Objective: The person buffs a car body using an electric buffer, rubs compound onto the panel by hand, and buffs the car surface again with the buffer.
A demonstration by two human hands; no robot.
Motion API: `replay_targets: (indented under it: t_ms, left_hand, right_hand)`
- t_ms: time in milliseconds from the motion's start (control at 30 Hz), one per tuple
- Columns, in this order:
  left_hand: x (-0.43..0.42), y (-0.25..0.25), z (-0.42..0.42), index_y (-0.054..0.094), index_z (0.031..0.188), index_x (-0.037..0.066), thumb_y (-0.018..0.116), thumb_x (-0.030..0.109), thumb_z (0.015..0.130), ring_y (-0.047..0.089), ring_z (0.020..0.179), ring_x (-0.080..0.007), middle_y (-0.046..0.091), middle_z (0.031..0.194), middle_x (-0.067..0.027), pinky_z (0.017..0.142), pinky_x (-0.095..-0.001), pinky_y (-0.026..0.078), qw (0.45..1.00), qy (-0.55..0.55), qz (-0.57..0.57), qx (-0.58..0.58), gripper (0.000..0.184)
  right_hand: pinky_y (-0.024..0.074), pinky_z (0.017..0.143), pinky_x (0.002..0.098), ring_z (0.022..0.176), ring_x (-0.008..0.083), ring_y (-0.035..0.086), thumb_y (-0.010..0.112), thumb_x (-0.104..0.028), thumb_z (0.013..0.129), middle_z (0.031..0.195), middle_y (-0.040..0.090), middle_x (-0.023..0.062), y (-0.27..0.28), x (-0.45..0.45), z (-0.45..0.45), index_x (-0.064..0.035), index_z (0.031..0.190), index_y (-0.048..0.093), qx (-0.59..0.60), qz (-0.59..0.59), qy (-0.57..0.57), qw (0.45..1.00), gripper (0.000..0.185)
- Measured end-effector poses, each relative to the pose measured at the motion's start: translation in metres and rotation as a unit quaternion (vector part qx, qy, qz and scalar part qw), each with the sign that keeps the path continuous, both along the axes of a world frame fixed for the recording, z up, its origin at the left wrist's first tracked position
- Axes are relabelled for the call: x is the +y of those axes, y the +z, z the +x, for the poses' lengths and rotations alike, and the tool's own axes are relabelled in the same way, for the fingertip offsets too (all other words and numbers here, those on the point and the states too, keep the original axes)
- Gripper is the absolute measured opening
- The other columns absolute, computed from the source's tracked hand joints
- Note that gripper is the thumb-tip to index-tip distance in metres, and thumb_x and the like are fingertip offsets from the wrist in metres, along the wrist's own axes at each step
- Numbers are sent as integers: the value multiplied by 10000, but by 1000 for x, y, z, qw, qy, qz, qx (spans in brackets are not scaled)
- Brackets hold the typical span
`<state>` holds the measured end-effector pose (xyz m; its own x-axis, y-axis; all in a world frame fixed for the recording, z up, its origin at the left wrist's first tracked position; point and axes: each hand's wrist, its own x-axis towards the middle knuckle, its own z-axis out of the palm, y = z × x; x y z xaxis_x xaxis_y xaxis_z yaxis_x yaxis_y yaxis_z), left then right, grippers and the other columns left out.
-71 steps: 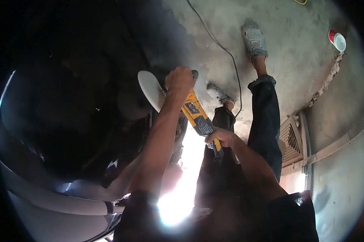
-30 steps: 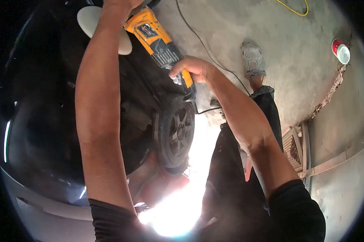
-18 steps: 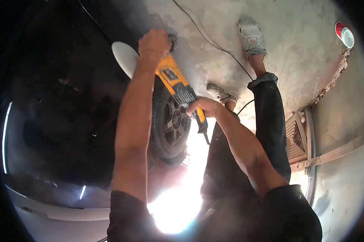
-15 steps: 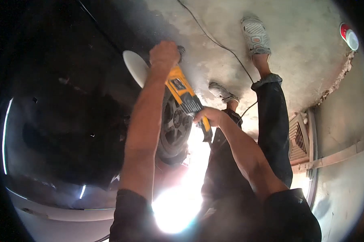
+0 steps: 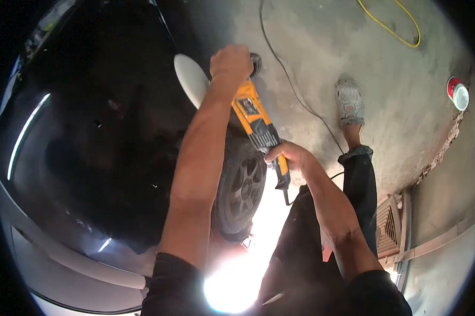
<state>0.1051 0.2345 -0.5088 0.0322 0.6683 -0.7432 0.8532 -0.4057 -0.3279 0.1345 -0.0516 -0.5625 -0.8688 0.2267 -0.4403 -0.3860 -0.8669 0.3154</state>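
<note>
A yellow and black power polisher (image 5: pixel 253 113) slants across the middle of the view, its white round pad (image 5: pixel 191 79) against or very close to the glossy black car panel (image 5: pixel 105 152). My left hand (image 5: pixel 232 62) is wrapped round the front end of the tool, by its black front handle. The rear grip is held in my right hand (image 5: pixel 292 154), with the fingers closed round it. From the tool's rear end a black cord (image 5: pixel 300 100) runs behind my leg and up across the floor. Whether the pad is spinning cannot be made out.
A car wheel (image 5: pixel 242 189) is below the tool. My shoe (image 5: pixel 350 100) stands on the concrete floor (image 5: pixel 311 47). Farther off are a yellow cable (image 5: pixel 390 23) and a red and white cup (image 5: pixel 458 95). A square vent (image 5: pixel 389 226) is at the right wall.
The polisher and both hands have shifted right and slightly up in view since half a second ago. The view has tilted, bringing the yellow cable back into sight. Both hands have kept their grip.
</note>
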Motion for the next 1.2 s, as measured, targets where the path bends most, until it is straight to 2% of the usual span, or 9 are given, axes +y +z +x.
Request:
replay_targets:
  t_ms: [133,233,367,533,600,667,700,967,1200]
  left_hand:
    - [-29,66,21,738,1061,86,562,201,879,667,1088,-377,703,1140,-182,945,-453,533,987,-91,120,-49,278]
    - [-47,134,44,750,1042,57,645,217,806,673,1068,-356,702,1108,-205,935,-427,544,980,-68,184,-39,303]
    - [-18,121,13,747,1027,47,597,134,806,673,1038,-378,704,1078,-213,912,-454,548,948,-163,263,-76,281]
    - [-36,146,12,736,1027,35,577,114,810,675,999,-401,705,1039,-225,889,-479,546,981,-91,161,-53,280]
    - [-80,132,-12,701,1197,138,585,193,814,668,1046,-385,703,1091,-195,948,-474,533,987,-69,138,-51,404]
    - [-136,129,-29,715,1164,127,609,177,818,674,1036,-375,701,1092,-202,941,-466,539,994,-3,104,-43,366]
    - [-163,132,-39,729,1037,125,556,155,851,673,1001,-415,708,1019,-218,901,-500,543,991,40,94,-86,255]
    - [-220,92,-92,722,1105,143,573,154,867,674,998,-420,709,1023,-224,896,-515,532,978,205,-44,-17,281]
    - [-201,155,-44,695,936,85,600,99,799,676,913,-437,705,939,-231,820,-539,531,982,168,44,-72,168]
  right_hand:
    - [546,703,361,746,237,670,760,-20,728,830,676,122,20,-18,3,5,933,659,7,76,-50,996,230]
    - [534,687,341,728,220,662,749,-27,722,817,675,100,39,-7,13,-4,952,657,-33,162,-73,983,249]
    - [542,674,337,717,218,671,766,-16,704,806,684,107,50,6,32,9,934,666,-99,217,-70,969,253]
    - [550,703,351,752,212,669,778,24,658,844,677,108,82,-19,36,35,1015,639,-125,155,-20,980,383]
    - [549,722,354,792,216,667,780,20,661,886,669,104,74,-70,23,40,1098,597,-136,136,18,981,474]
    - [523,808,396,908,266,643,797,4,649,967,659,138,93,-119,25,58,1160,570,-118,121,62,984,562]
    - [497,885,436,1004,312,620,813,-13,637,1032,653,174,106,-136,27,80,1187,564,-98,119,82,985,612]
    - [529,637,341,719,210,660,766,59,652,848,673,94,103,-192,16,1,1038,623,-45,1,120,992,416]
    - [534,630,346,670,204,673,744,125,666,801,679,97,127,-165,37,-9,1011,594,-100,61,49,992,400]
